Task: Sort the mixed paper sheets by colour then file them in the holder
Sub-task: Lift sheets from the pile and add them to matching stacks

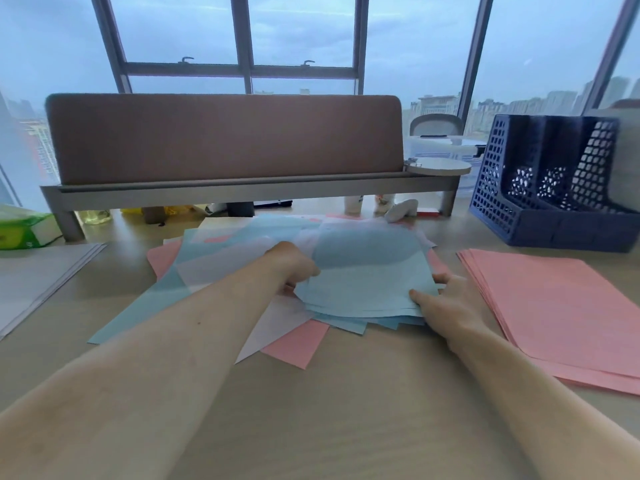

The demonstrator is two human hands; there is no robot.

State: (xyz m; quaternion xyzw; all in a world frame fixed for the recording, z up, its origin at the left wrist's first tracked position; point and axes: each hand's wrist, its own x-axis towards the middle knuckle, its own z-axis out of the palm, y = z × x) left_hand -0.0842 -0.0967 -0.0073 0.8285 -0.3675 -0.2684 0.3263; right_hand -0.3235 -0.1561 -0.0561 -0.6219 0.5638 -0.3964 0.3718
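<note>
Plainly, the left hand (294, 266) and right hand (446, 301) pinch the blue sheets (367, 271), likely limp and slippery, best gripped at their side edges.

Both arms bare, coming in from the near edge of the desk (346, 403), forearms converging toward its middle. Left hand (294, 265): knuckles up, fingers curled down over the left edge of the blue sheets (367, 271), gripping there (fingertips and thumb hidden from me). Right hand (446, 303): palm turned inward, thumb laid flat on top of the sheets' near right corner, fingers along their right edge, pinching it. I read both wrists as roughly straight. Hands apart, one each side.
</note>
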